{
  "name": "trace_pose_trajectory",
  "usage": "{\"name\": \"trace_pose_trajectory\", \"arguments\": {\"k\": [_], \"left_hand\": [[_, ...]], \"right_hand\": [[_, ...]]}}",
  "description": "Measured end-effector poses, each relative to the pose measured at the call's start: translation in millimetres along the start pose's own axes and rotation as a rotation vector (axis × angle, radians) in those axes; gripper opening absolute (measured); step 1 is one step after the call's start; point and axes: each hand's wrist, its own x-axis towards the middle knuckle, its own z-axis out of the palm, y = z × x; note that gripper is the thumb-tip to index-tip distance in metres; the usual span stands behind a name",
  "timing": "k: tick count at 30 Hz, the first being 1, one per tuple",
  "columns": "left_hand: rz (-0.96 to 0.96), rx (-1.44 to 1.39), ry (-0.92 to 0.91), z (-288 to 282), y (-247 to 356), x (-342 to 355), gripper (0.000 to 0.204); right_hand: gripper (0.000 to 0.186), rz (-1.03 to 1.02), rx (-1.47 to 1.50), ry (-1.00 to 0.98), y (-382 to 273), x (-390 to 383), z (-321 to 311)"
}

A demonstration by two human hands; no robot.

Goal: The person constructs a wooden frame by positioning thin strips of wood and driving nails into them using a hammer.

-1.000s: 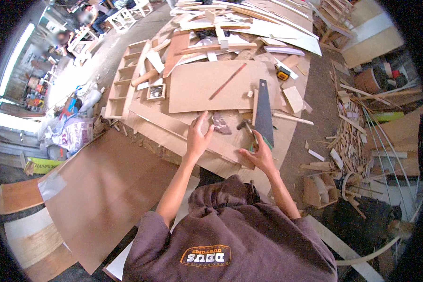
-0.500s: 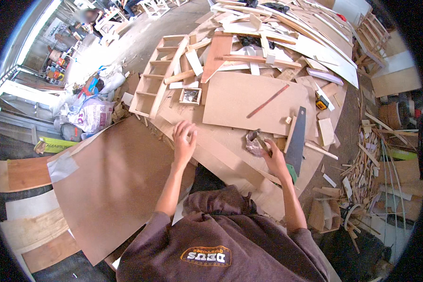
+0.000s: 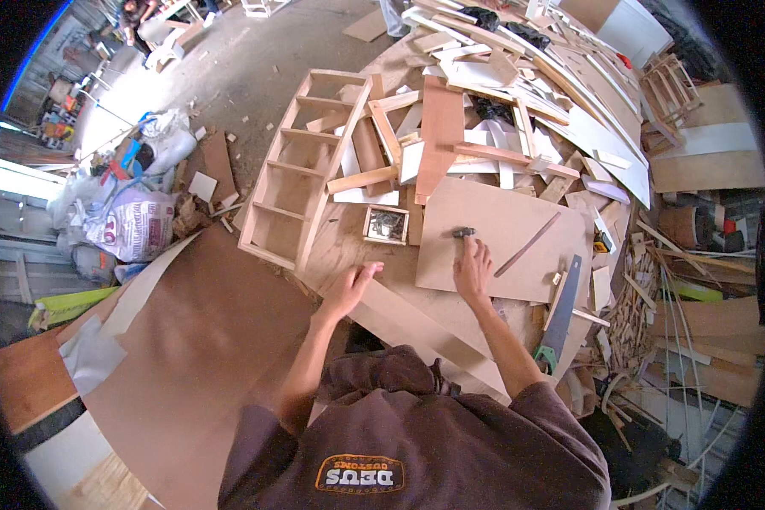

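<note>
My right hand (image 3: 473, 270) is closed around the handle of what looks like a hammer (image 3: 463, 231), its dark head showing beyond my fingers. It is over a flat brown board (image 3: 446, 204) on the worktable. My left hand (image 3: 353, 291) is further left, above the near end of a long pale wood strip (image 3: 416, 327). Its fingers are bent together, and whatever they hold is too small to tell. Just beyond it stands a small square wooden box (image 3: 405, 228) with small dark metal pieces inside. A slim reddish-brown stick (image 3: 527, 245) lies on the board.
An open wooden frame with compartments (image 3: 313, 204) lies left of the box. At the right are a handsaw (image 3: 563, 306) with a green handle and a yellow-black tape measure (image 3: 603, 242). Wood offcuts (image 3: 442, 136) pile up at the back. A large brown sheet (image 3: 195, 340) is at the left.
The view has shifted. My right hand has moved forward over the board with the hammer. My left hand has come nearer to me, its fingers now drawn together and pointing right.
</note>
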Motion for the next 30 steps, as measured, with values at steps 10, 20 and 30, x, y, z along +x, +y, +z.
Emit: {"name": "trace_pose_trajectory", "arguments": {"k": [10, 20, 30], "left_hand": [[0.214, 0.053, -0.092, -17.1, 20.2, 13.0, 0.041], [0.209, -0.048, -0.075, -11.0, 11.7, 17.4, 0.036], [0.107, -0.189, -0.116, -13.7, 7.2, 15.8, 0.041]], "right_hand": [[0.012, -0.215, 0.206, -0.254, -138.7, 73.9, 57.8], [0.008, -0.353, -0.031, -0.091, -141.4, 66.5, 84.9], [0.015, -0.053, 0.618, -0.312, -138.6, 95.9, 50.7]]}}
